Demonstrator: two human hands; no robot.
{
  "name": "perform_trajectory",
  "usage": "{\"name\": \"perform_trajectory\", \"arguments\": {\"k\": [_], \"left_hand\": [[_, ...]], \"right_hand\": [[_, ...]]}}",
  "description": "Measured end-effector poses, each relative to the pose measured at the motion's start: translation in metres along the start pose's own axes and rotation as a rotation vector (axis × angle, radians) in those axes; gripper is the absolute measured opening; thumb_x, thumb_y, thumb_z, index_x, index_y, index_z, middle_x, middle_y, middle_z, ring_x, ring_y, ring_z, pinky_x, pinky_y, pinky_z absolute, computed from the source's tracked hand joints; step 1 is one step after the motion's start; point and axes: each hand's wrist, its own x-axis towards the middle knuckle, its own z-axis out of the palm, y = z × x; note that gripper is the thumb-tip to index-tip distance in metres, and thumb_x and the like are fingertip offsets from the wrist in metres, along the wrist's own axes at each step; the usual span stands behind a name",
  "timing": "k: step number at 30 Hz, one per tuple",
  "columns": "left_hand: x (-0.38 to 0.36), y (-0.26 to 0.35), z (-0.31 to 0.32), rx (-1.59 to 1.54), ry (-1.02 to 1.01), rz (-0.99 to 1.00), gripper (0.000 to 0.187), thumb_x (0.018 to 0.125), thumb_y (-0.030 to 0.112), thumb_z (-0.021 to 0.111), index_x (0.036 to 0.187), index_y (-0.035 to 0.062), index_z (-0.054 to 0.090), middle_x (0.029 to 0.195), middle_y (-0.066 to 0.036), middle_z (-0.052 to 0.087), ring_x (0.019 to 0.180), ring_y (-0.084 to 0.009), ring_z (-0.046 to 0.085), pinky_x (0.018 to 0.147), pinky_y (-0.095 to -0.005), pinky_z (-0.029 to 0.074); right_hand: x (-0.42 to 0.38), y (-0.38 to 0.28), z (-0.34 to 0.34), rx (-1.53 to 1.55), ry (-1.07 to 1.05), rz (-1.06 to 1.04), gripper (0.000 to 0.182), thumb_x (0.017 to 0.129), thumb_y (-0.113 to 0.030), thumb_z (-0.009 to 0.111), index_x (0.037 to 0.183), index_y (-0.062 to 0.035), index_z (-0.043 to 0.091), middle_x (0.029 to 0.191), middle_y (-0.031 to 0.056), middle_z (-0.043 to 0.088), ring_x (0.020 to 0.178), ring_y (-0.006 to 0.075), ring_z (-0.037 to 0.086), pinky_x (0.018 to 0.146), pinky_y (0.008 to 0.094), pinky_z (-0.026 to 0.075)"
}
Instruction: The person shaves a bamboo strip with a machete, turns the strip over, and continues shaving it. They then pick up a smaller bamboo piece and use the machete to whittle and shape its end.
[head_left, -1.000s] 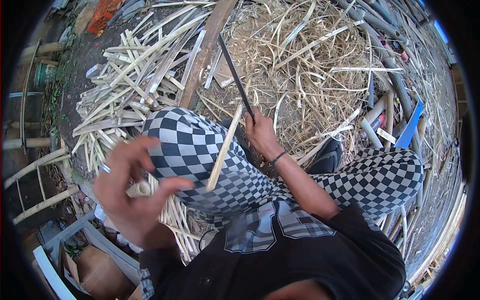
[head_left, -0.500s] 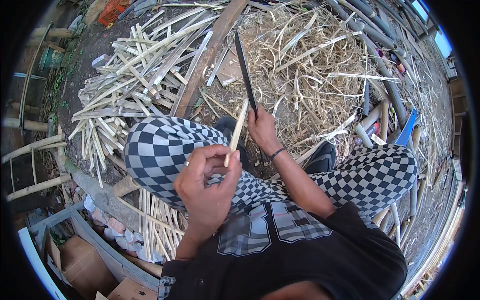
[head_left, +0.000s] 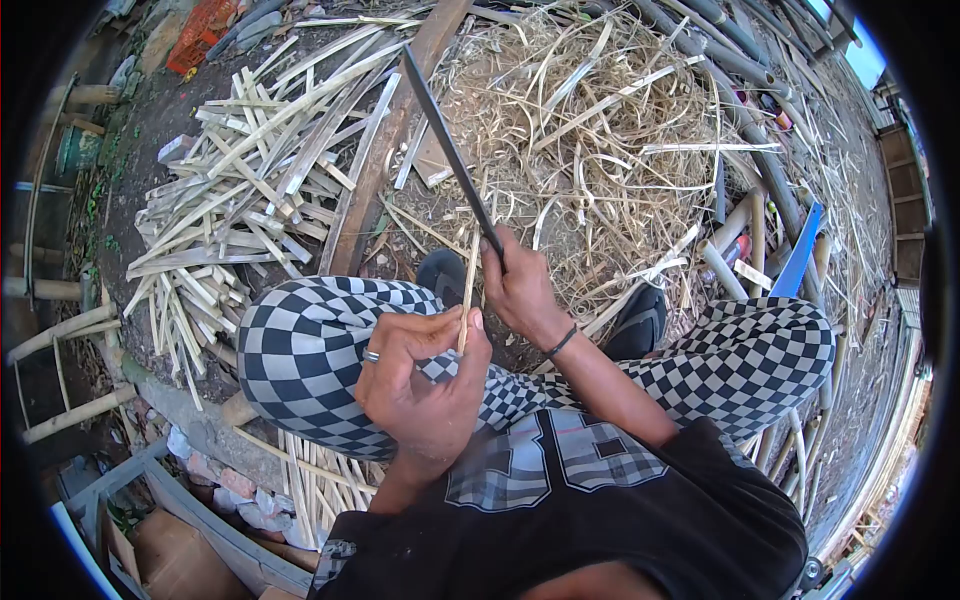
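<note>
My left hand [head_left: 425, 375], with a ring on one finger, pinches the lower end of a thin pale strip [head_left: 470, 290] between thumb and fingers. The strip points up and away from me, close beside the blade. My right hand [head_left: 522, 285] is closed round the handle end of a long dark blade [head_left: 447, 142]. That blade tilts up and to the left, its tip over a wooden plank [head_left: 400, 130]. The handle itself is mostly hidden by my fingers.
Split pale strips [head_left: 240, 170] lie piled at the left, with thin curled shavings [head_left: 610, 150] at the top centre. A blue saw-like tool [head_left: 798, 255] rests among poles at the right. An orange crate [head_left: 200, 35] stands at the top left. Cardboard [head_left: 180, 555] sits at the lower left.
The blade has tilted further to the left, and the strip now stands more upright and shows edge-on. The whole view has shifted slightly. Both hands keep their holds.
</note>
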Motion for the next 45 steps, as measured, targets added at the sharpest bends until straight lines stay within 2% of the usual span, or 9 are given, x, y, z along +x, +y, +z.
{"name": "perform_trajectory", "arguments": {"k": [1,6,16,22,31,34,37,40,45], "left_hand": [[0.001,-0.001,0.001,0.012,0.011,0.007,0.024,0.071,-0.008,0.084,0.075,-0.0001,0.062,0.08,-0.015,0.072,0.074,-0.0192,0.071,0.066,-0.0263,0.056],[0.004,0.004,-0.001,0.079,-0.008,0.057,0.026,0.071,-0.009,0.083,0.073,0.001,0.06,0.078,-0.014,0.07,0.072,-0.0196,0.071,0.066,-0.0273,0.057],[0.002,0.002,-0.006,0.014,0.07,-0.032,0.027,0.071,-0.011,0.082,0.072,0.0006,0.058,0.077,-0.015,0.069,0.072,-0.0207,0.071,0.067,-0.029,0.058],[0.0,0.004,-0.004,0.009,0.041,-0.055,0.028,0.071,-0.01,0.082,0.071,0.0008,0.056,0.078,-0.015,0.069,0.073,-0.0197,0.07,0.068,-0.0282,0.057],[-0.002,0.009,-0.001,-0.006,0.046,-0.093,0.028,0.072,-0.011,0.081,0.072,-0.0003,0.055,0.078,-0.013,0.067,0.075,-0.0182,0.068,0.07,-0.0275,0.056],[-0.001,0.009,-0.003,-0.052,0.083,-0.166,0.028,0.073,-0.011,0.08,0.074,-0.0002,0.055,0.081,-0.013,0.067,0.076,-0.0183,0.068,0.072,-0.0278,0.056],[-0.002,0.006,-0.002,-0.032,0.042,-0.115,0.027,0.073,-0.011,0.08,0.075,-0.0001,0.055,0.082,-0.014,0.068,0.075,-0.0186,0.068,0.072,-0.0283,0.056],[-0.003,0.002,-0.006,-0.032,-0.068,-0.033,0.021,0.083,-0.014,0.072,0.085,-0.0026,0.055,0.094,-0.013,0.063,0.087,-0.0157,0.068,0.078,-0.0245,0.056],[0.003,0.001,-0.004,-0.03,-0.05,0.047,0.02,0.081,-0.016,0.073,0.088,-0.004,0.058,0.098,-0.015,0.064,0.091,-0.0179,0.068,0.081,-0.0257,0.056]], "right_hand": [[0.0,0.0,0.0,-0.002,-0.005,-0.083,0.011,0.099,-0.011,0.056,0.106,-0.0021,0.056,0.062,0.0234,0.055,0.061,0.0461,0.061,0.053,0.0491,0.044],[0.011,0.044,0.016,-0.086,-0.084,0.122,0.016,0.1,-0.014,0.054,0.104,0.0017,0.054,0.066,0.0268,0.058,0.067,0.0507,0.06,0.06,0.0553,0.046],[0.019,0.064,0.034,-0.057,-0.067,0.163,0.017,0.101,-0.017,0.052,0.106,-0.0006,0.053,0.068,0.0297,0.06,0.07,0.0511,0.062,0.062,0.0569,0.047],[0.02,0.035,0.025,-0.196,-0.086,0.129,0.019,0.1,-0.018,0.052,0.107,-0.0002,0.054,0.068,0.0289,0.062,0.069,0.0512,0.062,0.064,0.0586,0.049],[0.016,0.055,0.036,-0.212,-0.045,0.122,0.021,0.1,-0.016,0.051,0.106,0.0032,0.053,0.068,0.0313,0.061,0.069,0.0521,0.063,0.064,0.0599,0.05],[0.019,0.1,0.049,-0.295,-0.095,0.238,0.017,0.098,-0.013,0.047,0.103,0.0024,0.053,0.072,0.0319,0.065,0.073,0.0518,0.066,0.068,0.06,0.052],[0.008,0.138,0.05,-0.372,-0.158,0.308,0.021,0.101,-0.018,0.049,0.103,0.0029,0.052,0.074,0.0327,0.064,0.074,0.0526,0.065,0.064,0.0585,0.052],[0.006,0.099,0.056,-0.243,-0.074,0.287,0.021,0.101,-0.018,0.05,0.101,0.0031,0.053,0.073,0.0324,0.063,0.074,0.0528,0.063,0.066,0.0586,0.05],[0.015,0.089,0.043,-0.094,0.008,0.258,0.022,0.101,-0.018,0.052,0.1,0.0027,0.057,0.074,0.0307,0.062,0.076,0.0518,0.062,0.068,0.0573,0.049]]}}
